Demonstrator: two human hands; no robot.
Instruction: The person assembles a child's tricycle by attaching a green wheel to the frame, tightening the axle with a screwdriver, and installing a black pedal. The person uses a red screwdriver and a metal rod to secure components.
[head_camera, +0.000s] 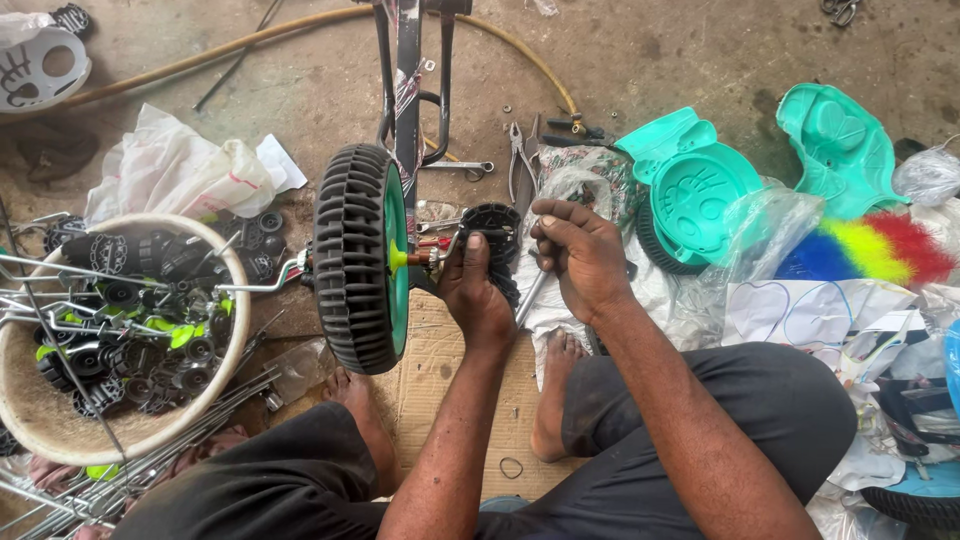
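A black ribbed wheel with a green hub (357, 256) stands on edge on an axle below a dark metal frame (408, 70). My left hand (475, 290) grips the axle right beside the hub, next to a smaller black wheel part (494, 224). My right hand (580, 255) is closed around a thin metal tool (530, 295) that slants down toward the cardboard (450, 370). I sit on the ground with my bare feet either side of the cardboard.
A round basket (40, 420) of small black wheels and metal rods sits at left. Pliers (520, 155) and a spanner (460, 167) lie behind the wheel. Teal plastic shells (700, 190), a coloured feather duster (860, 250), plastic bags and paper crowd the right.
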